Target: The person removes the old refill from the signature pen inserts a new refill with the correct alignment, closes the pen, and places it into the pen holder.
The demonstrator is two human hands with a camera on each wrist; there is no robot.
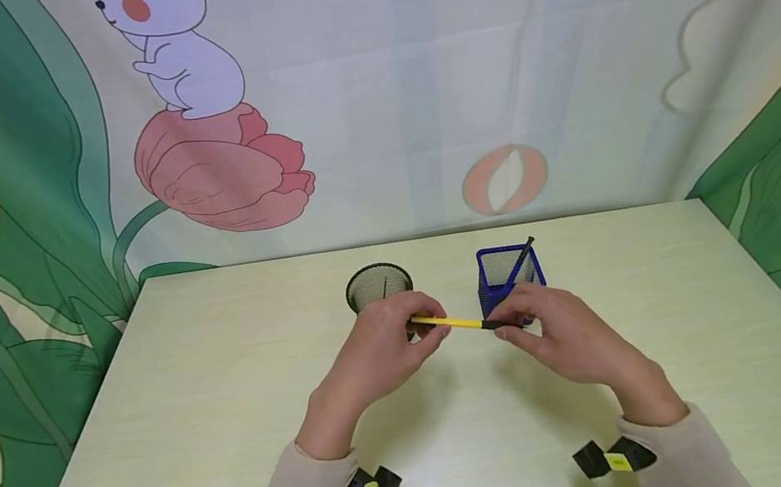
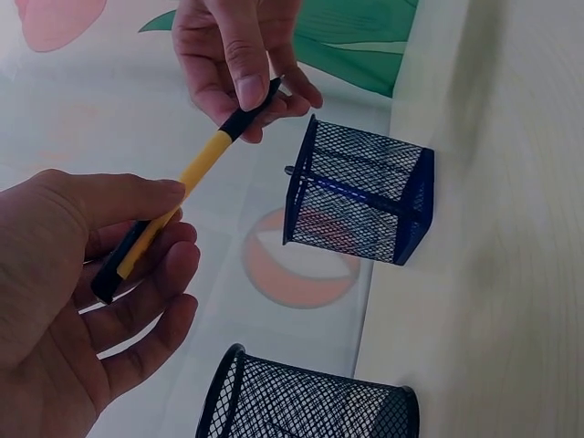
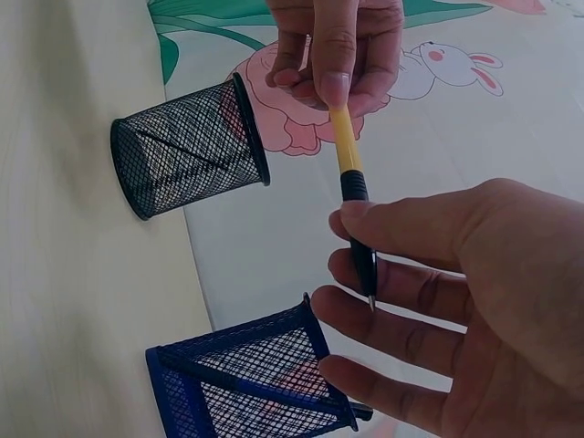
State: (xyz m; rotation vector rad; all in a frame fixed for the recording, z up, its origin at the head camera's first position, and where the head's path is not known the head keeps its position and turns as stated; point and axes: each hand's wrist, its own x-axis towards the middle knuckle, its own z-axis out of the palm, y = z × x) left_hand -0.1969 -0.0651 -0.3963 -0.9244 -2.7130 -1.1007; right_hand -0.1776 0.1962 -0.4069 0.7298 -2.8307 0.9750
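Yellow pen [image 1: 463,322] held up between hands, not in a holder yet. Left hand [image 1: 390,340] pinches rear end, right hand [image 1: 563,335] pinches black grip, other fingers loose. Blue holder [image 3: 274,356] has 1 dark pen [image 1: 523,256], black cup [image 3: 196,128] 1 thin stick [image 3: 182,151]. Probably partway, yellow pen left to settle

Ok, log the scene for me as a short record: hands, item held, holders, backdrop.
left hand: pinches the yellow barrel
right hand: pinches the black tip end
held item: yellow-and-black pen, raised off the pale tabletop
left holder: round black mesh cup, slim dark item inside
right holder: square blue mesh cup, dark pen leaning inside
backdrop: printed curtain
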